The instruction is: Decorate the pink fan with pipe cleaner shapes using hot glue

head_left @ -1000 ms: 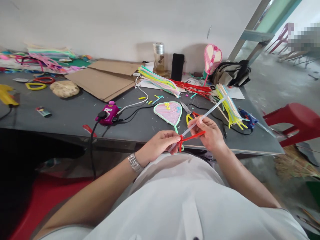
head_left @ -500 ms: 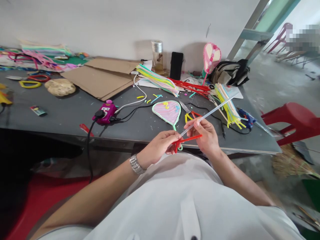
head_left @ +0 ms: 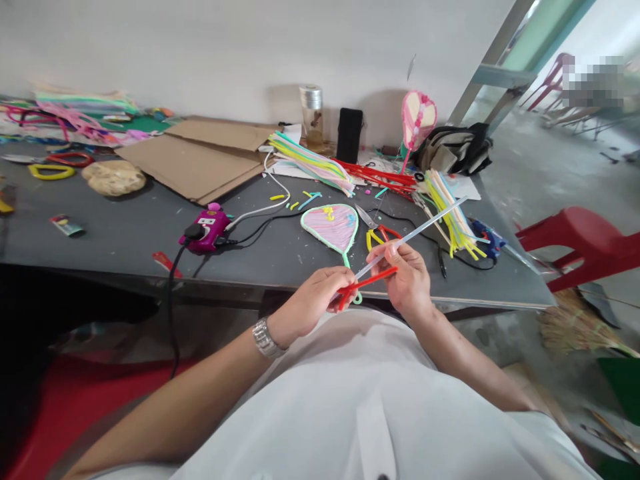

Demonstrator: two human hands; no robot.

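Note:
My left hand (head_left: 313, 300) is closed on the near end of a long clear stick (head_left: 425, 227) where a red pipe cleaner (head_left: 367, 282) is twisted round it. My right hand (head_left: 406, 277) pinches the stick and the red pipe cleaner a little farther along. Both hands hover at the near edge of the grey table (head_left: 125, 230), over my lap. The stick slants up to the right over the table. A pink fan shape with a green rim and handle (head_left: 334, 227) lies just beyond my hands.
Scissors with yellow and red handles (head_left: 377, 230) lie by the fan. A purple glue gun (head_left: 204, 228) with cables, cardboard (head_left: 200, 157), bundles of coloured pipe cleaners (head_left: 315, 160), a blue glue gun (head_left: 487, 237), a bag (head_left: 453, 150) and a red chair (head_left: 585, 243) surround them.
Both hands have dropped slightly toward my body with the stick and red pipe cleaner. The grip looks the same.

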